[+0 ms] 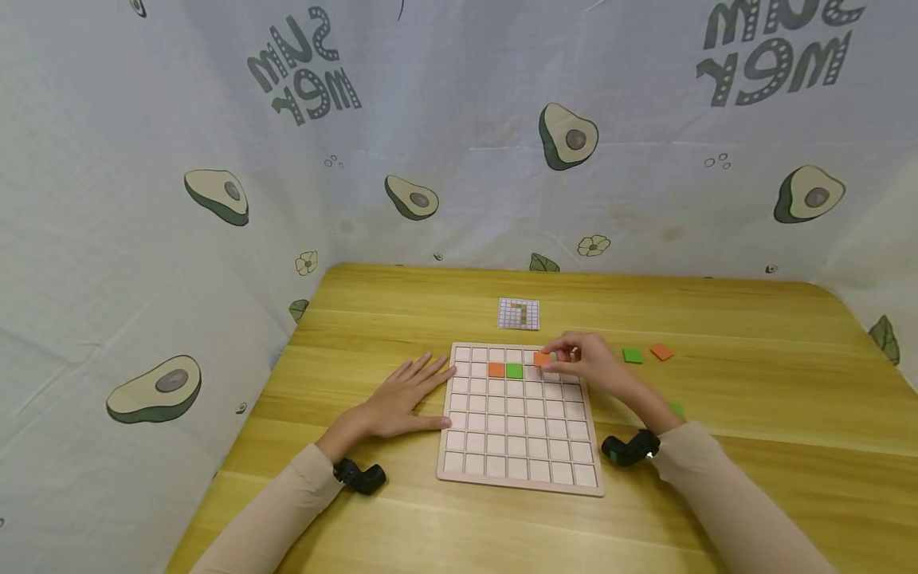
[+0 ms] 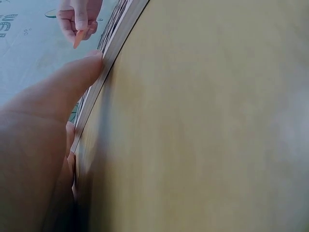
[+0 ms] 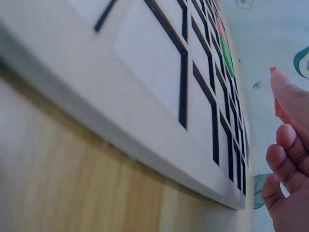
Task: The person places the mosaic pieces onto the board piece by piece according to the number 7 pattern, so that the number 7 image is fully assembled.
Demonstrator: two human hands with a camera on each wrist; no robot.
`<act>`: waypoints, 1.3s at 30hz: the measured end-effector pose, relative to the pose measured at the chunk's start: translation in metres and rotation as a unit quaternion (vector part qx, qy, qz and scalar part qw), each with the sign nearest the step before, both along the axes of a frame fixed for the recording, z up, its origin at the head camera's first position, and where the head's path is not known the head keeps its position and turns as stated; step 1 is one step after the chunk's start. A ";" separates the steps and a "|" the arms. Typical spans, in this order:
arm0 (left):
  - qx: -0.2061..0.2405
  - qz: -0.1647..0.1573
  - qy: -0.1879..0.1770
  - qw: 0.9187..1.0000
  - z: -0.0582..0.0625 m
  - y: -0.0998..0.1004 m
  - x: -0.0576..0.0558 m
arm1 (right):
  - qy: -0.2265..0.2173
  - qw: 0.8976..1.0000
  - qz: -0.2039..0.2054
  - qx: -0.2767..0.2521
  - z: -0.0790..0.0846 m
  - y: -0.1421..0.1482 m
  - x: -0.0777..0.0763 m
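Observation:
Between thumb and fingers, my right hand (image 1: 584, 359) pinches an orange square tile (image 1: 542, 359) over the upper right part of the grid board (image 1: 527, 484). In the right wrist view that orange tile (image 3: 276, 92) is held up above the board's surface. On the board's second row sit an orange tile (image 1: 496, 370) and, directly right of it, a green tile (image 1: 514, 371). My left hand (image 1: 405, 399) lies flat with fingers spread, its thumb and fingertips at the board's left edge. The left wrist view shows its thumb (image 2: 79, 75) against the board's side.
Behind the board lies a small pattern card (image 1: 519, 314) printed with a coloured grid. Right of the board are a loose green tile (image 1: 633, 355), an orange tile (image 1: 662, 351) and another green tile (image 1: 677, 409) partly hidden by the right forearm. A printed curtain (image 1: 459, 119) hangs behind the wooden table (image 1: 753, 359).

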State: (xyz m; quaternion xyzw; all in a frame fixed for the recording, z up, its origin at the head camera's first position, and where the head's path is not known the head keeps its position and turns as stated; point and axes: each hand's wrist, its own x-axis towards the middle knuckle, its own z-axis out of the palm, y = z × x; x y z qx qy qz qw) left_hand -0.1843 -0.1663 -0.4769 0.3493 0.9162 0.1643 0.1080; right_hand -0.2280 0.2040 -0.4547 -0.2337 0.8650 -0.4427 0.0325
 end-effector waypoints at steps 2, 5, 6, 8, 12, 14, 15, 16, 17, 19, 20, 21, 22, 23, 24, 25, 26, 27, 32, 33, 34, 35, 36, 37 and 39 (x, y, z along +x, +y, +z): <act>-0.001 0.001 0.001 1.000 -0.001 0.000 0.000 | -0.008 1.000 0.005 -0.006 -0.002 -0.003 0.000; -0.003 0.001 0.002 1.000 -0.002 0.000 -0.001 | -0.020 1.000 0.015 -0.018 -0.005 -0.006 0.000; -0.003 0.001 0.002 1.000 -0.002 0.000 -0.001 | -0.023 0.999 0.018 -0.019 -0.006 -0.007 0.000; -0.003 0.001 0.002 1.000 -0.002 0.000 -0.001 | -0.033 0.999 0.021 -0.019 -0.007 -0.008 0.000; 0.000 0.001 0.005 1.000 -0.001 0.000 -0.001 | -0.043 0.999 0.019 -0.005 -0.009 -0.011 -0.001; 0.001 0.002 0.008 1.000 -0.001 0.000 0.000 | -0.039 0.999 0.021 0.000 -0.010 -0.012 -0.001; 0.001 0.002 0.008 1.000 -0.001 -0.001 0.000 | -0.036 0.999 0.022 0.003 -0.010 -0.012 -0.002; 0.001 0.002 0.008 1.000 0.000 0.000 0.000 | -0.034 0.999 0.023 0.005 -0.010 -0.013 -0.002; 0.002 0.001 0.008 1.000 0.000 0.000 0.000 | -0.033 0.999 0.023 0.006 -0.010 -0.013 -0.002; 0.003 0.000 0.007 1.000 0.000 0.000 0.001 | -0.034 0.999 0.022 0.010 -0.010 -0.014 -0.002; 0.004 0.000 0.005 1.000 0.000 0.000 0.001 | -0.036 0.999 0.021 0.011 -0.010 -0.015 -0.001; 0.004 -0.001 0.004 1.000 0.000 0.000 0.001 | -0.037 0.999 0.020 0.014 -0.010 -0.016 -0.001; 0.004 -0.001 0.004 1.000 0.001 0.000 0.001 | -0.041 0.999 0.019 0.014 -0.010 -0.016 -0.001; 0.004 -0.001 0.005 1.000 0.001 0.000 0.001 | -0.043 0.999 0.018 0.015 -0.010 -0.017 -0.001; 0.002 -0.002 0.005 1.000 0.000 0.000 0.001 | -0.046 0.999 0.018 0.016 -0.010 -0.017 -0.001; 0.001 -0.002 0.005 1.000 0.000 0.000 0.001 | -0.048 0.999 0.017 0.015 -0.009 -0.018 -0.001; 0.001 -0.002 0.006 1.000 0.000 0.000 0.000 | -0.050 0.999 0.016 0.016 -0.009 -0.018 -0.001; 0.002 -0.003 0.007 1.000 0.000 0.000 0.000 | -0.050 0.998 0.014 0.016 -0.008 -0.019 -0.001; 0.004 -0.002 0.009 1.000 0.001 0.001 0.000 | -0.052 0.998 0.011 0.022 -0.006 -0.021 -0.001; 0.003 -0.002 0.009 1.000 0.001 0.001 0.000 | -0.052 0.998 0.011 0.024 -0.006 -0.021 -0.001; 0.002 -0.002 0.009 1.000 0.000 0.001 0.000 | -0.054 0.998 0.010 0.025 -0.006 -0.021 -0.001; 0.002 -0.002 0.010 1.000 0.000 0.001 0.000 | -0.056 0.998 0.007 0.027 -0.006 -0.021 -0.001; 0.000 -0.002 0.010 1.000 0.000 0.001 0.000 | -0.057 0.998 0.005 0.029 -0.006 -0.021 -0.001; -0.001 -0.002 0.009 1.000 0.000 0.001 0.000 | -0.056 0.998 0.006 0.030 -0.006 -0.021 -0.001; -0.004 -0.002 0.005 1.000 0.001 0.001 0.001 | -0.058 0.998 0.004 0.029 -0.007 -0.022 -0.001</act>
